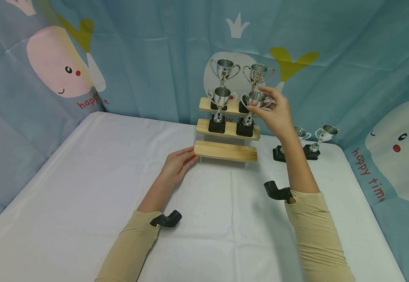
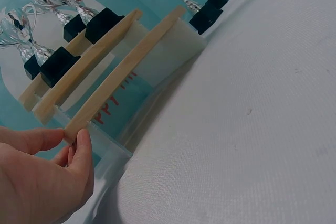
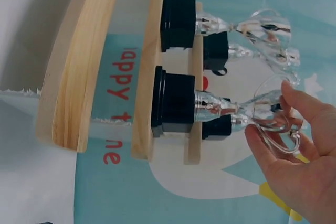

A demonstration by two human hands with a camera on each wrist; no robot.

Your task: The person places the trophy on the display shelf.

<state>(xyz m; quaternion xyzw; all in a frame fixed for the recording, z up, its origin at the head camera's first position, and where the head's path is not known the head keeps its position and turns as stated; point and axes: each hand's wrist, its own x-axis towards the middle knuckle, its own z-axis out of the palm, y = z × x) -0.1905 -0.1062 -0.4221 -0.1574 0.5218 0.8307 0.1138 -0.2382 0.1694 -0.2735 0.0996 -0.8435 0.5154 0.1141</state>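
Note:
A three-step wooden display stand (image 1: 225, 151) with clear side supports stands at the back of the table. My left hand (image 1: 178, 165) pinches the left end of its lowest step between thumb and fingers, as the left wrist view shows. My right hand (image 1: 277, 113) holds the cup of a silver trophy (image 1: 256, 99) whose black base is on the right of the middle step. Left of it on that step is another trophy (image 1: 222, 96). Two more trophies, a left one (image 1: 224, 70) and a right one (image 1: 258, 73), stand on the top step.
Right of the stand, two trophies are on the white-covered table (image 1: 84, 176): one (image 1: 326, 134) shows well, the other (image 1: 279, 154) is partly behind my right forearm. A blue curtain (image 1: 137, 58) with whale prints hangs behind and along the sides.

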